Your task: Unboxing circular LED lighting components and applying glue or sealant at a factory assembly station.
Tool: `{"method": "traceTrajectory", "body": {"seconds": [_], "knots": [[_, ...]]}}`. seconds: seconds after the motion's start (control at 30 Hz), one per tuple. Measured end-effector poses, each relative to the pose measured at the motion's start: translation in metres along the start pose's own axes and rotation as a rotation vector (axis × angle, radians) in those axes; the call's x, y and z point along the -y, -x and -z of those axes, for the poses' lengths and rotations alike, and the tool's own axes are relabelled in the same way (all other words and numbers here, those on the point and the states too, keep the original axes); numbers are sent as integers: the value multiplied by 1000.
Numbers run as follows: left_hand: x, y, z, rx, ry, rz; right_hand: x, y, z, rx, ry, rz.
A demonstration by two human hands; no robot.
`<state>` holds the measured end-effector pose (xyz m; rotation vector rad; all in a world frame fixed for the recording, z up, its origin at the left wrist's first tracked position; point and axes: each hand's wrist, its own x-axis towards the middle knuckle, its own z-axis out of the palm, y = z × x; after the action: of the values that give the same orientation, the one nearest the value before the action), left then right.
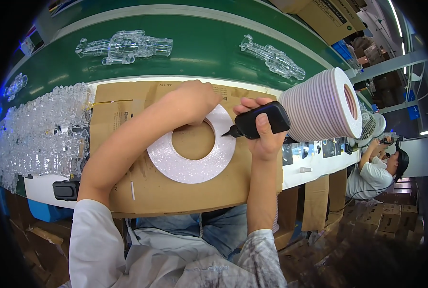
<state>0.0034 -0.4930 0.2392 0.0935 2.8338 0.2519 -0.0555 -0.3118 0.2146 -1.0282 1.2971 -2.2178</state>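
Observation:
A white, glittery flat ring (192,170) lies on a sheet of brown cardboard (113,163) in front of me. My left hand (200,102) is curled closed over the ring's far edge; its fingertips are hidden, so what it may pinch does not show. With my right hand (266,137) I grip a black squeeze bottle (267,119), tilted so its pointed nozzle aims left and down. The nozzle's tip is over the right side of the ring; whether it touches cannot be told. Just right of the bottle, a tall stack of similar rings (315,106) leans on its side.
Many clear plastic pieces (46,134) are heaped at the left. Beyond the cardboard runs a green belt (199,48) carrying clear figure-shaped pieces (135,47). A black device (65,190) sits at the near left. Another person (374,177) works at the far right, near stacked cartons (389,218).

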Motion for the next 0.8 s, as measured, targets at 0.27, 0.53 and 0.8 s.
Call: {"method": "traceTrajectory", "body": {"seconds": [0.27, 0.53, 0.8], "knots": [[2, 0, 0, -24, 46, -5, 1, -3, 2, -88, 17, 38], [15, 1, 2, -93, -35, 30, -6, -3, 18, -294, 42, 157], [25, 2, 3, -66, -34, 82, 9, -7, 7, -168, 33, -144]]}}
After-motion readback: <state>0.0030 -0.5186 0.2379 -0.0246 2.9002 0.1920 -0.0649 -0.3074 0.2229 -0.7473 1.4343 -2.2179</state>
